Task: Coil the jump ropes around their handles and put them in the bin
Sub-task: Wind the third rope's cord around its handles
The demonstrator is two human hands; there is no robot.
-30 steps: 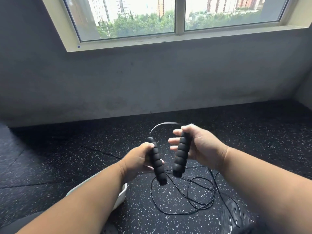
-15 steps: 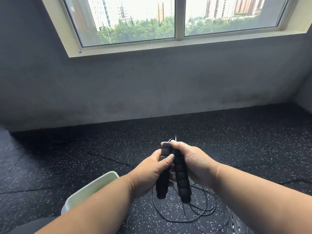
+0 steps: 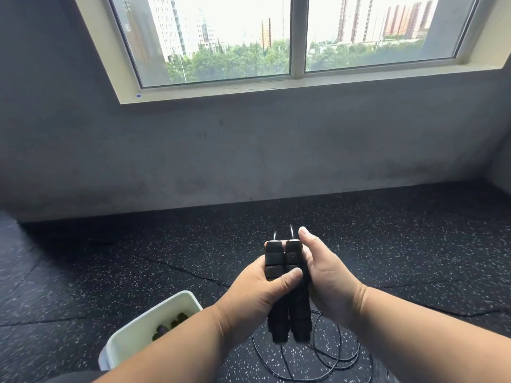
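Handles now squared side by side, raised from half a second ago.
Left hand grips both black handles; right hand cups them, fingers curled; cord loops on the floor, bin lower left.

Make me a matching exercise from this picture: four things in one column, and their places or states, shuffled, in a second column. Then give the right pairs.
Things:
1. two black handles
2. rope
3. bin
4. window

Places or states:
A. stands on the floor at lower left, dark things inside
B. set in the wall above, trees and towers beyond
C. held side by side between both hands
D. lies in loose loops on the floor

Pairs: 1-C, 2-D, 3-A, 4-B

The left hand grips the handles; the right hand closes on them from the other side.
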